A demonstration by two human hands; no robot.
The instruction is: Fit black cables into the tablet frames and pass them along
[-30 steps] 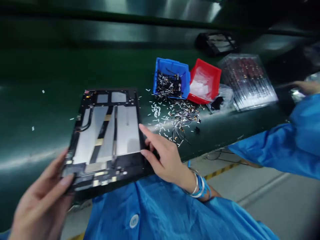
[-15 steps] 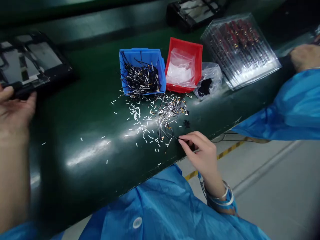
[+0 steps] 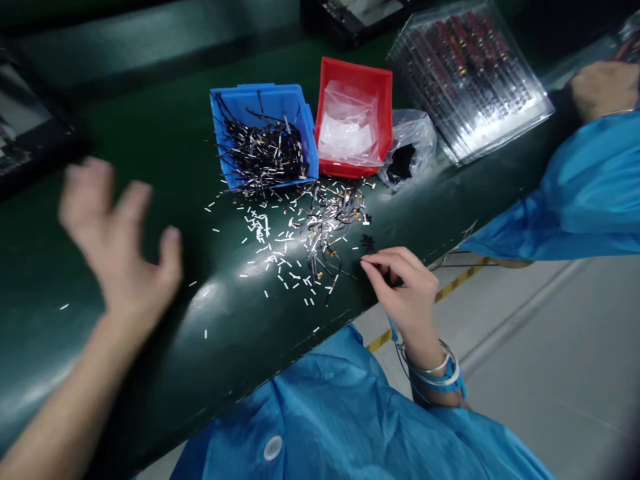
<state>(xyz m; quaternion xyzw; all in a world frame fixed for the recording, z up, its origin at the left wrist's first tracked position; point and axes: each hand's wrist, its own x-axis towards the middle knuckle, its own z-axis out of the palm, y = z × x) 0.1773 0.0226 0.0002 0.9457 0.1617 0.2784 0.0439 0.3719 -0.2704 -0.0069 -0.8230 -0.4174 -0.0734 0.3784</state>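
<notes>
My left hand (image 3: pixel 117 243) hovers over the dark green belt (image 3: pixel 200 320), blurred, fingers spread and empty. My right hand (image 3: pixel 407 287) rests at the belt's near edge, fingertips pinched together beside a pile of small cables and white slivers (image 3: pixel 310 233); what it pinches is too small to name. A blue bin (image 3: pixel 263 133) full of thin black cables stands behind the pile. The dark tablet body (image 3: pixel 25 127) lies at the far left edge, partly cut off.
A red bin (image 3: pixel 353 120) with a clear bag sits right of the blue one, then a plastic bag (image 3: pixel 407 150) of black parts and a clear tray stack (image 3: pixel 467 77). A co-worker's blue sleeve (image 3: pixel 585 193) and hand (image 3: pixel 603 87) are at right.
My left hand let go of the tablet body on the left and moved back toward the middle, open. My right hand went from the tablet to the cable pile and pinched shut.
</notes>
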